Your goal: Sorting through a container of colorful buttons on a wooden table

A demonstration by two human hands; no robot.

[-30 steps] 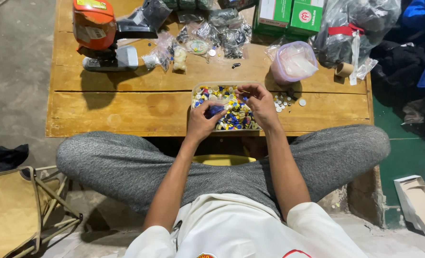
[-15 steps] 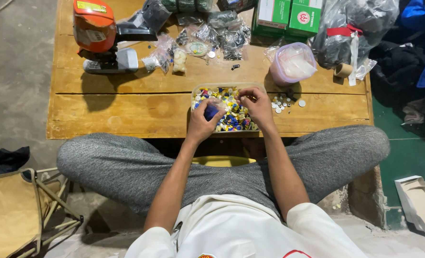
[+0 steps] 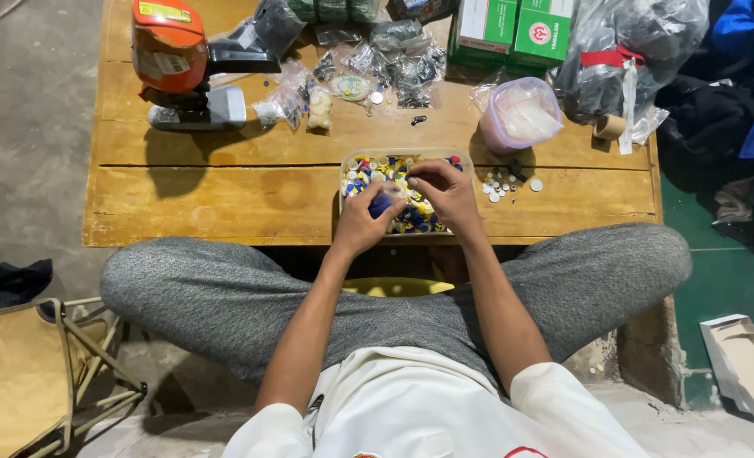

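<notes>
- At the far left, a folding stool (image 3: 21,373) with a tan seat stands on the concrete floor, beside the person's bent knee.
- On the low wooden table (image 3: 216,191), at its left rear, sits an orange and grey press tool (image 3: 182,64); its shadow falls toward the table's front edge.
- Just right of the tool lie small clear bags of parts (image 3: 368,59), some dark, some pale.
- The left hand (image 3: 361,222) is over the near left part of the clear tray (image 3: 353,161). Its fingers are curled narrow around a small dark blue piece (image 3: 383,203), pinched between thumb and fingertips.
- The tray rests near the table's front edge, in the middle, and is full of small caps in blue, yellow, white and red.
- The right hand (image 3: 445,191) lies over the tray's right half, fingers bent down and close together; its fingertips meet the blue piece or the caps beside it, and it is hard to tell which, nor whether it grips anything.
- Just right of the tray, a scatter of white discs (image 3: 502,182) lies on the wood.
- Behind them stands a pink-tinted plastic bag (image 3: 523,114), and behind that two green boxes (image 3: 517,30).
- At the far right, a large clear bag (image 3: 639,51) with a red tie, then dark clothing.
</notes>
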